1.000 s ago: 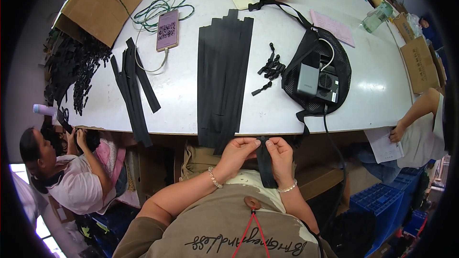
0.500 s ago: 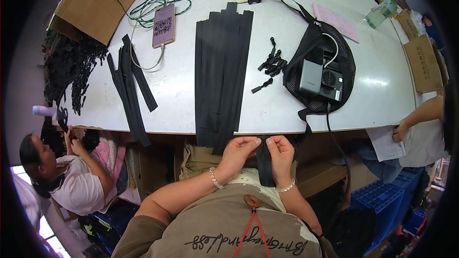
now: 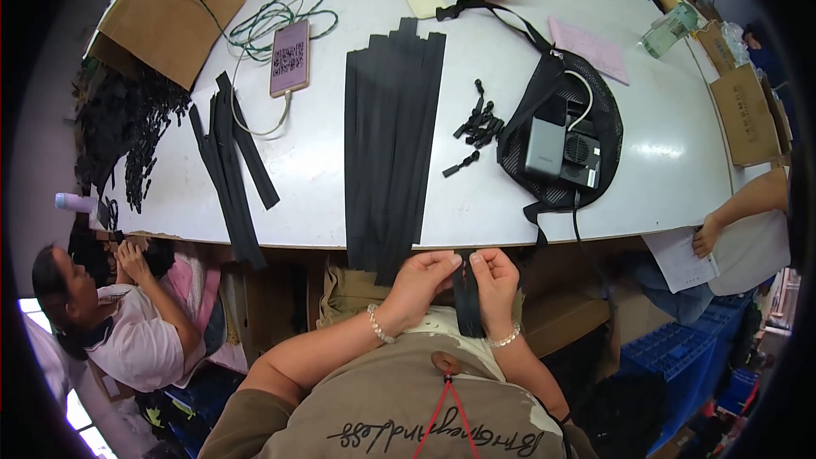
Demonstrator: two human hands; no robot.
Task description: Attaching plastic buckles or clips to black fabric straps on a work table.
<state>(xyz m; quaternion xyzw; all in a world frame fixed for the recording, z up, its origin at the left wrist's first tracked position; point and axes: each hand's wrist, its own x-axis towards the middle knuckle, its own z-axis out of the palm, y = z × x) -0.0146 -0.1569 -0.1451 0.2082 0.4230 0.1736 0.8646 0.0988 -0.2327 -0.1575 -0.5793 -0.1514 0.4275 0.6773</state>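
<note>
A short black zipper point(image 3: 467, 310) hangs from my fingers in front of the table's near edge. My left hand point(image 3: 420, 286) pinches its upper end from the left, thumb and forefinger together. Opposite it, my right hand point(image 3: 496, 286) pinches the same end from the right. The fingertips are close, with a narrow gap between them, and the lower end dangles by my shirt. Just beyond my left hand, a wide row of black zippers point(image 3: 391, 153) lies overlapped, ends hanging over the edge. Several black cord zipper pulls point(image 3: 480, 127) lie to its right.
More black zippers point(image 3: 225, 166) and a cabled phone point(image 3: 290, 58) lie to the left. A cardboard box point(image 3: 174, 13) stands behind a heap of black pieces point(image 3: 136, 136). At right are a black mesh bag point(image 3: 608, 110) with devices and a cardboard box point(image 3: 744, 119). People sit on both sides.
My view has shifted slightly, so the table sits a little lower in it. Both hands keep their pinch on the zipper, and its top now looks slightly parted between them.
</note>
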